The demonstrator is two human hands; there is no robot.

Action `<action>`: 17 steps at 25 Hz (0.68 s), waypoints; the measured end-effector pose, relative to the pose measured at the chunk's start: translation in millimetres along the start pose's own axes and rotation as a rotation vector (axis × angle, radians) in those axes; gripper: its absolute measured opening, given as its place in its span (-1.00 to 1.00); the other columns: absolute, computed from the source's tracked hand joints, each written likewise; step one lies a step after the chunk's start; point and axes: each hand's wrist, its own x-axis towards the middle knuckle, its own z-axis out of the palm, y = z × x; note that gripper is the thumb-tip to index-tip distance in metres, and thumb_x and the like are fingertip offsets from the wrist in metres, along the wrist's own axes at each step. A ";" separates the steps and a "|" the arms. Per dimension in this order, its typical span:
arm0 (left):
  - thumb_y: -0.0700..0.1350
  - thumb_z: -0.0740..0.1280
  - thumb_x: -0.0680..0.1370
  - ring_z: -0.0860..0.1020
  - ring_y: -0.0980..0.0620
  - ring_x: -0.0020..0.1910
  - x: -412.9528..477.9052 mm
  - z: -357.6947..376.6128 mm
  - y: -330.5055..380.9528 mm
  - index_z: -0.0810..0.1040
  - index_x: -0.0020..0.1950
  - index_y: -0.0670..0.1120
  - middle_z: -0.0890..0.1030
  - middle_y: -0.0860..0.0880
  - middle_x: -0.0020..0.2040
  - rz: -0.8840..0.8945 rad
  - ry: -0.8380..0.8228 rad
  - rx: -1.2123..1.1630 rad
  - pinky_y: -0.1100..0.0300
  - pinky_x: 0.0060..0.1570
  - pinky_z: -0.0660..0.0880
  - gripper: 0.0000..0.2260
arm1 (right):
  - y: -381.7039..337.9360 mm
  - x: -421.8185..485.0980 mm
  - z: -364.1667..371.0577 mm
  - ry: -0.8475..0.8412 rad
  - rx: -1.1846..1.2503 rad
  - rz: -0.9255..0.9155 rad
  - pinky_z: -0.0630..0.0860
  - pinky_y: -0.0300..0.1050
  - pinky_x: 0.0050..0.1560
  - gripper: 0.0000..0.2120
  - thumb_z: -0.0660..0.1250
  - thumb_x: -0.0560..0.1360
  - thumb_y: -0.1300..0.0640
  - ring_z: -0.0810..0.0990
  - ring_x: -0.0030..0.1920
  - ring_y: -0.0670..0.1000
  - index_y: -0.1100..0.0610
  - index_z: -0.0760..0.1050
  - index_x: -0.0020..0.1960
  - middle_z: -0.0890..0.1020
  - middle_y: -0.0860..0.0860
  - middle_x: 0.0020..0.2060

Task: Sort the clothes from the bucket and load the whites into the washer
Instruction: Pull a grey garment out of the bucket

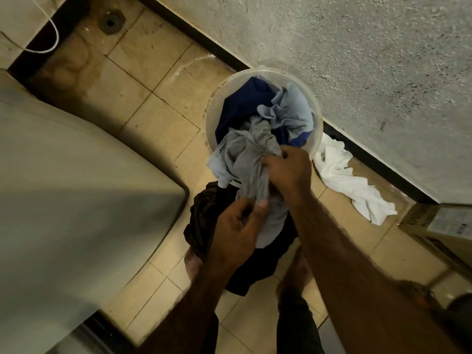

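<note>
A translucent white bucket (pixel 213 108) stands on the tiled floor against the wall, holding a dark blue garment (pixel 242 103) and a light blue garment (pixel 291 111). A grey garment (pixel 245 159) hangs over the bucket's near rim. My right hand (pixel 288 172) grips it near the rim and my left hand (pixel 237 226) pinches its lower end. A white garment (pixel 350 182) lies on the floor right of the bucket. A dark brown and black pile (pixel 204 213) lies below my hands. The washer (pixel 76 187) fills the left side; its opening is not visible.
A rough plaster wall (pixel 357 60) runs along the right behind the bucket. A cardboard box (pixel 439 226) sits at the right edge. A floor drain (pixel 111 21) lies at the top left. My bare feet (pixel 296 272) stand on the tiles beside the dark pile.
</note>
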 end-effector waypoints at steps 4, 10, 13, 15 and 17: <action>0.15 0.21 0.65 0.66 0.02 -0.04 14.8 -17.6 -1.7 0.60 0.00 0.03 0.68 0.00 -0.08 -0.181 0.236 -0.117 -0.08 0.06 0.61 -0.74 | -0.1 -46.8 -11.4 0.045 0.242 -0.128 0.35 -0.11 -0.46 -0.69 0.29 0.41 0.26 0.37 -0.49 -0.14 -0.04 0.51 -0.44 0.48 -0.11 -0.54; 0.40 0.36 0.41 0.66 0.18 0.00 74.2 -29.2 31.7 0.60 0.08 0.17 0.68 0.16 -0.01 -0.194 0.136 -0.059 0.14 0.04 0.63 -0.60 | 30.3 -113.9 -13.2 -0.114 0.415 -0.288 0.40 -0.11 -0.50 -0.82 0.19 0.39 0.36 0.38 -0.52 0.05 0.36 0.40 -0.39 0.44 0.10 -0.52; 0.19 0.56 0.37 0.68 -0.06 0.05 91.8 -34.2 31.6 0.61 0.23 -0.04 0.69 -0.04 0.10 -0.383 -0.073 0.014 0.02 0.03 0.67 -0.48 | 34.9 -118.5 -14.1 -0.263 0.389 -0.357 0.44 -0.06 -0.40 -0.80 0.23 0.39 0.34 0.42 -0.47 0.17 0.44 0.39 -0.37 0.46 0.22 -0.47; -0.07 0.50 0.48 0.66 -0.12 -0.03 98.0 -38.6 26.5 0.66 0.13 -0.14 0.70 -0.13 0.01 -0.386 -0.031 0.132 -0.05 0.05 0.65 -0.73 | 34.4 -113.8 -16.4 -0.342 0.427 -0.277 0.38 -0.12 -0.39 -0.72 0.27 0.41 0.24 0.36 -0.48 0.14 0.36 0.33 -0.40 0.39 0.22 -0.49; -0.19 0.40 0.52 0.59 -0.05 -0.27 100.0 -40.8 26.3 0.64 -0.09 -0.16 0.65 -0.11 -0.24 -0.376 0.072 0.115 0.08 -0.18 0.61 -0.95 | 29.5 -98.0 -14.9 -0.274 0.385 -0.105 0.41 -0.16 -0.35 -0.63 0.39 0.50 0.04 0.42 -0.46 0.00 0.21 0.39 -0.37 0.44 0.08 -0.50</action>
